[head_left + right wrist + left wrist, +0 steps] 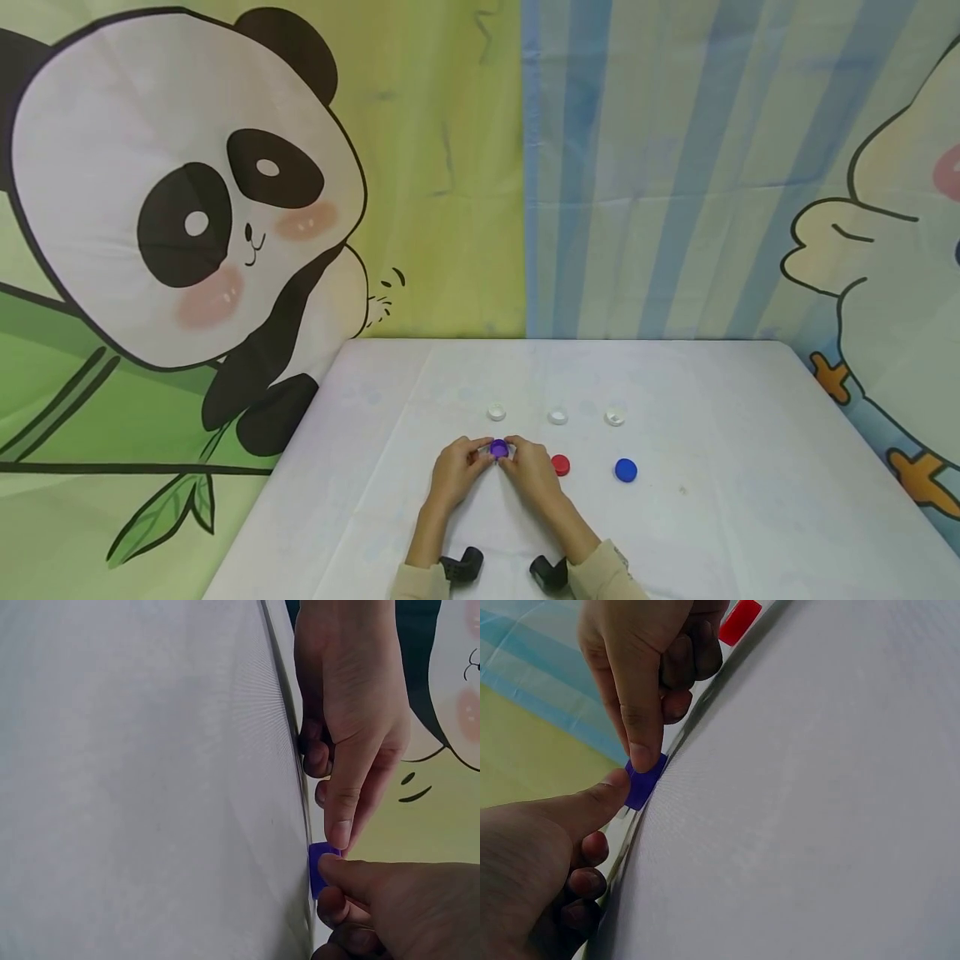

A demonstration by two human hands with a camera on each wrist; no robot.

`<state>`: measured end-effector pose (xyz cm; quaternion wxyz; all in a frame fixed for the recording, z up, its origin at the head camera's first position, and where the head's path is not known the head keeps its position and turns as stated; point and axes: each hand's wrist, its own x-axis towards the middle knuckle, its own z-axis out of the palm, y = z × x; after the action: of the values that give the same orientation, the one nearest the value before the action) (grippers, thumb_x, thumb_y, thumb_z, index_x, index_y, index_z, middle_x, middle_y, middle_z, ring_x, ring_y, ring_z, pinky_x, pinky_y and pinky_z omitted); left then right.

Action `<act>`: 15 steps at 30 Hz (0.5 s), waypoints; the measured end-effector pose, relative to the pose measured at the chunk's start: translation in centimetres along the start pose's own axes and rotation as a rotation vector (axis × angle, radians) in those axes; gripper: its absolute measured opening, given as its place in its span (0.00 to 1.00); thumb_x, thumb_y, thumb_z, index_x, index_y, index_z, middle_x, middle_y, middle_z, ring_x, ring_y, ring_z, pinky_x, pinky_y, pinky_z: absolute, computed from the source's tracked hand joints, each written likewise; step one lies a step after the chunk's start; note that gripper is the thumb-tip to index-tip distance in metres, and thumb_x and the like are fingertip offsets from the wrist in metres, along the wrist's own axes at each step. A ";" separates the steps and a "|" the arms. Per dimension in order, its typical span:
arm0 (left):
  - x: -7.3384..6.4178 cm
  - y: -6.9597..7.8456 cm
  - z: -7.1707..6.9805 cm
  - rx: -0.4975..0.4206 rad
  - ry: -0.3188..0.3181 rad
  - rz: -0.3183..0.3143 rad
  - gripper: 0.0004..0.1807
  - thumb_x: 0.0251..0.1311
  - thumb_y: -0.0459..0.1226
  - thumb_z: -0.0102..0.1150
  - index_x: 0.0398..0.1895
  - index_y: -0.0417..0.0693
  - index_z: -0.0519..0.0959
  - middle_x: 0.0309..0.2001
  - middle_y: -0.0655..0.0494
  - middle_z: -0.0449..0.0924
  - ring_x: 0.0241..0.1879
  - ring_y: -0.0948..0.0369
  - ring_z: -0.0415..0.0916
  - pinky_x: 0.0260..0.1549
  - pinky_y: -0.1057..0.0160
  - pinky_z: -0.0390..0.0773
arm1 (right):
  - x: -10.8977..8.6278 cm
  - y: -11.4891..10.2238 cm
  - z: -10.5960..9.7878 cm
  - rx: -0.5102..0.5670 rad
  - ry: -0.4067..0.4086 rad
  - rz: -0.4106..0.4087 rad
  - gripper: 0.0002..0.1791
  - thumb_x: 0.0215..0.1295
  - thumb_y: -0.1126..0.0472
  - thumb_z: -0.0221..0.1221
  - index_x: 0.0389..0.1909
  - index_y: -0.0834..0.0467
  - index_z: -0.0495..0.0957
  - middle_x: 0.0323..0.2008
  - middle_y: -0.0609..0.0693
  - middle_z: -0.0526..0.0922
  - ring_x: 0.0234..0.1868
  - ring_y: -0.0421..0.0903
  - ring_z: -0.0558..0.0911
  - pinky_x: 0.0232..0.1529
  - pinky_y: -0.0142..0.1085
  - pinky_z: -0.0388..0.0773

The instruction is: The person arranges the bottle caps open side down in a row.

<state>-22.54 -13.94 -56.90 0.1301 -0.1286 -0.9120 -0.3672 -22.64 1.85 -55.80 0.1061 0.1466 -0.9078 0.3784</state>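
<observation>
A small purple round cap (498, 448) stands between my two hands, low over the white tabletop. My left hand (453, 472) grips its left side with thumb and index finger. From the other side, my right hand (531, 472) pinches it the same way. In the left wrist view the purple cap (646, 782) appears at the fingertips, near the cloth. The right wrist view also has the purple cap (321, 868), partly covered by a thumb. Just right of my right hand lies a red round cap (561, 465). Farther right sits a blue round cap (626, 470).
Behind the hands, three small whitish round pieces stand in a row: a left one (497, 412), a middle one (557, 416) and a right one (614, 417). A white cloth covers the table (720, 517). Printed curtains (442, 167) hang behind it.
</observation>
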 end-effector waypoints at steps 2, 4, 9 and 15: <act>0.0 0.0 0.0 -0.005 0.003 0.000 0.16 0.50 0.42 0.62 0.44 0.50 0.81 0.19 0.59 0.69 0.18 0.70 0.60 0.18 0.72 0.61 | 0.0 0.0 0.0 -0.001 0.004 0.004 0.16 0.52 0.63 0.63 0.41 0.65 0.78 0.13 0.42 0.67 0.15 0.34 0.63 0.14 0.26 0.60; 0.0 0.0 0.0 -0.022 0.008 0.002 0.15 0.50 0.41 0.62 0.43 0.50 0.81 0.19 0.59 0.69 0.18 0.70 0.60 0.18 0.72 0.62 | 0.0 0.1 0.0 0.005 0.002 0.013 0.16 0.52 0.63 0.63 0.41 0.65 0.78 0.13 0.42 0.68 0.15 0.34 0.63 0.14 0.26 0.60; 0.1 0.1 0.0 -0.092 0.026 0.003 0.14 0.51 0.41 0.62 0.42 0.51 0.81 0.20 0.59 0.70 0.19 0.70 0.61 0.18 0.72 0.63 | -0.2 0.0 -0.4 0.036 0.015 0.019 0.16 0.52 0.61 0.64 0.42 0.63 0.78 0.13 0.41 0.68 0.15 0.34 0.64 0.15 0.25 0.61; 0.4 0.3 0.0 -0.172 0.059 0.026 0.14 0.50 0.42 0.62 0.42 0.54 0.81 0.20 0.63 0.68 0.19 0.70 0.61 0.17 0.73 0.62 | -0.2 -0.2 -1.3 0.038 0.099 -0.046 0.16 0.50 0.60 0.65 0.41 0.61 0.79 0.13 0.39 0.67 0.15 0.31 0.63 0.14 0.24 0.61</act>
<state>-22.85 -13.66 -56.61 0.1502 -0.1402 -0.8710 -0.4462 -22.30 2.66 -54.79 0.1568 0.1506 -0.8904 0.3998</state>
